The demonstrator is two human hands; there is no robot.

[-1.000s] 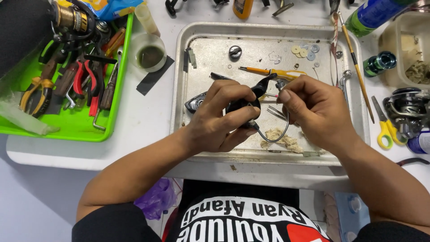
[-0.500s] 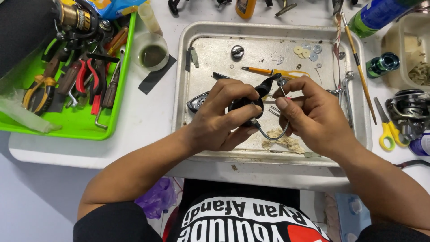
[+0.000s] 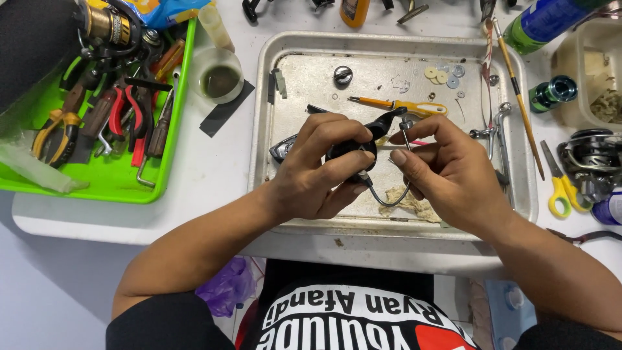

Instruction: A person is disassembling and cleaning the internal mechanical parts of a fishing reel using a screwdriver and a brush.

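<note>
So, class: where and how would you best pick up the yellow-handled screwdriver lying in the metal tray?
Probably pinch the screwdriver by its thick yellow handle, from above. It lies flat on the tray, handle end toward the right and clear of both hands; the thin shaft offers less grip.

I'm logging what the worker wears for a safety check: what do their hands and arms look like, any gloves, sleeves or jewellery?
Both hands are bare: the left hand and right hand wear no gloves, and no rings or watch show. The forearms are uncovered too. Short black sleeves begin near the picture's bottom edge, part of a black shirt with white lettering and a red patch on the chest.
</note>
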